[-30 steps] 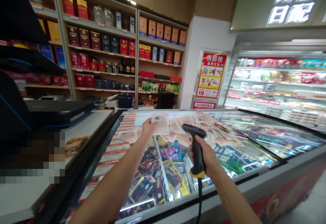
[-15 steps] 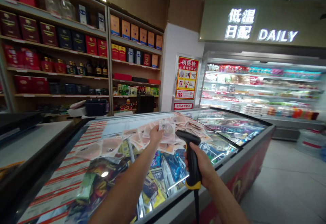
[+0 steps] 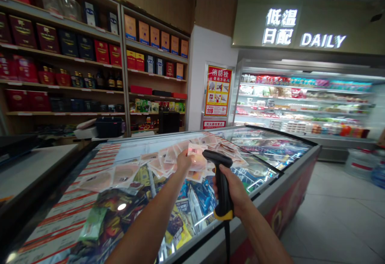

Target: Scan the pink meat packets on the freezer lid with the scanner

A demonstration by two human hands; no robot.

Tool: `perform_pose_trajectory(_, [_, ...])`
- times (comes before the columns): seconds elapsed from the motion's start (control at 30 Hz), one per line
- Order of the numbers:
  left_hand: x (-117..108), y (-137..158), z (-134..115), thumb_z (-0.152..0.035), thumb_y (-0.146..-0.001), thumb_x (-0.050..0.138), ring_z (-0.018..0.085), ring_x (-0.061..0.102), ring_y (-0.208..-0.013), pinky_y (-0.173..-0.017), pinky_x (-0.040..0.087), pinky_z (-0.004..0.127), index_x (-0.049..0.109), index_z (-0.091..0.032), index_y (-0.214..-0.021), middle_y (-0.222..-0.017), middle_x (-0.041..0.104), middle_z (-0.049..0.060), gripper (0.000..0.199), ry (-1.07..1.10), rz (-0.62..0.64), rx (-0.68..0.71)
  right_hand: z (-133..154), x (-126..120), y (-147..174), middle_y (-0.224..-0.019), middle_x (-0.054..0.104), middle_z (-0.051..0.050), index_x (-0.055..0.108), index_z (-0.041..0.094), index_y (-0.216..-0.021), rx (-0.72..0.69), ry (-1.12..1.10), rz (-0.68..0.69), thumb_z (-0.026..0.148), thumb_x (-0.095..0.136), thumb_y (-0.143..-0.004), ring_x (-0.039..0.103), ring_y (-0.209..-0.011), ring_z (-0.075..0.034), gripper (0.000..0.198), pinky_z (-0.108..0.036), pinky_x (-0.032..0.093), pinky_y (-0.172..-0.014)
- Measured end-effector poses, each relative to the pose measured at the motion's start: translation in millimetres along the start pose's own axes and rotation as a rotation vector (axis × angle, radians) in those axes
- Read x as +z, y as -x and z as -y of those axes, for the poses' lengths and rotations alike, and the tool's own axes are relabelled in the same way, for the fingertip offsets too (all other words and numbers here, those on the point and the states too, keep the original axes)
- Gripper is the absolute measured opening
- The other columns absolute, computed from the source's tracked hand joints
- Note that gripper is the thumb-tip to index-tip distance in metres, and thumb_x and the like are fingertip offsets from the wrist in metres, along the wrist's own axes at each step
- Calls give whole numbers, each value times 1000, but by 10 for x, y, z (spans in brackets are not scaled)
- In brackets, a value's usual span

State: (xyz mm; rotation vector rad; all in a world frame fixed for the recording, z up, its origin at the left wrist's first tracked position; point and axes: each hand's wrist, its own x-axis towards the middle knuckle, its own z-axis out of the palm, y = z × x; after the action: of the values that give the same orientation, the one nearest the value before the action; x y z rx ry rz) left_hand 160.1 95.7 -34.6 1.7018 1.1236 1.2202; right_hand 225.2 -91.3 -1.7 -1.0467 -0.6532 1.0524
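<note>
My right hand [image 3: 233, 188] is wrapped around the grip of a black and yellow barcode scanner [image 3: 223, 190], its cord hanging down. The scanner's head points left at a flat clear packet [image 3: 197, 156], which glows reddish. My left hand [image 3: 184, 160] pinches that packet by its left edge, above the glass top of a chest freezer [image 3: 300, 158]. More flat packets with pale pinkish contents [image 3: 164, 162] lie spread and overlapping on the glass around it. Under the glass are colourful bagged goods [image 3: 186, 212].
Shelves with boxes and bottles [image 3: 99, 51] stand at the back left. A lit open refrigerator [image 3: 300, 107] is at the back right, near large water bottles [image 3: 357, 166] on the floor. A counter [image 3: 36, 168] borders the freezer on the left. A red poster [image 3: 217, 91] hangs on the wall.
A reddish light now falls on the packet in my left hand. The scanner's head is a little closer to the packet, and the whole view has shifted slightly.
</note>
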Motion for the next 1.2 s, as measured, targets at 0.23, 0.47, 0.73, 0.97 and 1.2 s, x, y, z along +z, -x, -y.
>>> perform_pose_trajectory(0.23, [-51,-47,4,-28,-76,47,13,55,-78,-70,45,33,54,-12,-94,-88,58,4,25,-34,-16,-23,71,-73,-36,-49,53,3,50,16,-72,-25,-32,-96,44,53,-65,46,-36,-8,29,-19,37,-33])
perform_pose_trajectory(0.47, [-259,-173,80,-29,-78,45,14,55,-79,-68,46,33,50,-13,-101,-93,56,5,28,-129,-88,-83,178,-426,-108,-48,53,4,52,16,-74,-75,-44,-230,42,56,-62,48,-38,-9,29,-19,38,-33])
perform_pose_trajectory(0.73, [-462,-33,180,-25,-73,50,13,56,-75,-66,44,29,54,-12,-91,-84,59,4,22,-348,-68,-85,48,-528,-218,-47,53,3,51,16,-74,-32,-36,-297,42,58,-61,49,-37,-9,30,-20,39,-34])
perform_pose_trajectory(0.97, [-919,-48,216,-19,-60,54,19,53,-93,-74,40,24,51,-11,-103,-101,58,10,44,-611,-96,-68,-131,-96,-276,-46,53,3,50,16,-70,6,-5,-199,41,56,-62,48,-36,-9,27,-20,38,-32])
perform_pose_trajectory(1.2, [-1785,15,439,-26,-61,48,32,41,-106,-81,35,41,51,-11,-105,-112,50,18,47,-886,-152,-153,-260,155,-305,-46,52,3,50,16,-68,11,-13,-119,40,57,-62,48,-36,-9,26,-19,36,-31])
